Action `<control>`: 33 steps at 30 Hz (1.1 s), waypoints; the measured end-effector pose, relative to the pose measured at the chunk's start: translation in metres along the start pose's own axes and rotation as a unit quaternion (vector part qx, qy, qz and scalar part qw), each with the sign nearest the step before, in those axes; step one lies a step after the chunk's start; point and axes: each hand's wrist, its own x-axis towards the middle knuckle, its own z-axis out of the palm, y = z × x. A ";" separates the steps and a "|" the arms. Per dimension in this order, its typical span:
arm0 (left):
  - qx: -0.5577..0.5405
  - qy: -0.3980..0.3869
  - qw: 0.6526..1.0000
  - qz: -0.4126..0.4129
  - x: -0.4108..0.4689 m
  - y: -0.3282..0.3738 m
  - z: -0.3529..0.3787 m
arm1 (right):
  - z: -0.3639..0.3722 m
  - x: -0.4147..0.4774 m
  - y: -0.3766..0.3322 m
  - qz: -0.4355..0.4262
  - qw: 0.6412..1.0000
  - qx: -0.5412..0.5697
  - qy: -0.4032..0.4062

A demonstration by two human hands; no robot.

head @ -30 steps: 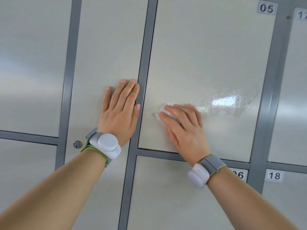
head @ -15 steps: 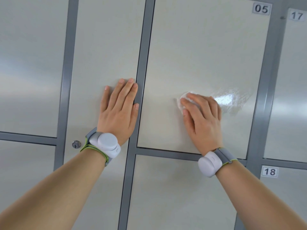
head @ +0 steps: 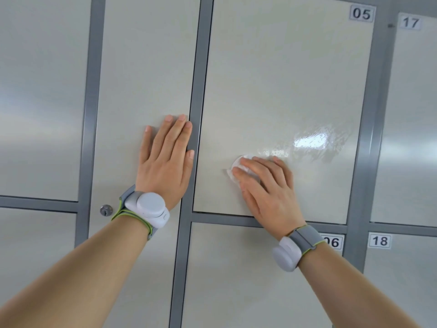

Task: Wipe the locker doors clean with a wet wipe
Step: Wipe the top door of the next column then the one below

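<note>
Plainly bracing, left hand [head: 165,166] lies flat — right hand [head: 267,192], its grip straight-fingered, presses wet wipe [head: 237,162] onto locker door 05 [head: 283,79].

Door 05 [head: 283,79] flat and bare above and right of the right hand [head: 267,185], left hand [head: 165,162] flat at the grey frame strip [head: 196,67], standing in the leftward way, frame bar [head: 224,218] close below

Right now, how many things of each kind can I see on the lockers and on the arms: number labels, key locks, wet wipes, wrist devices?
Number labels: 4 (05, 17, 18, and 06 partly hidden)
Key lock: 1
Wet wipe: 1, pressed to door 05 under the right hand
Wrist devices: 2
Total: 8
</note>
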 end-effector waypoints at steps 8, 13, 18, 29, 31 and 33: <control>0.003 0.001 1.000 0.005 -0.001 -0.001 0.000 | -0.014 -0.002 0.029 0.126 0.989 -0.035 0.064; -0.034 0.000 0.999 -0.021 0.001 0.003 -0.003 | -0.010 -0.006 0.026 0.147 0.986 -0.030 0.076; -0.059 -0.007 0.998 0.019 0.001 0.029 -0.005 | -0.009 -0.015 0.016 0.053 0.998 -0.015 0.019; 0.000 -0.022 0.997 0.071 -0.001 0.056 0.014 | -0.026 -0.022 0.041 0.169 0.982 -0.055 0.059; 0.010 -0.016 0.997 0.073 -0.002 0.056 0.015 | -0.027 -0.024 0.044 0.197 0.976 -0.058 0.067; 0.012 -0.011 0.997 0.077 -0.002 0.055 0.016 | -0.025 -0.025 0.042 0.207 0.975 -0.056 0.067</control>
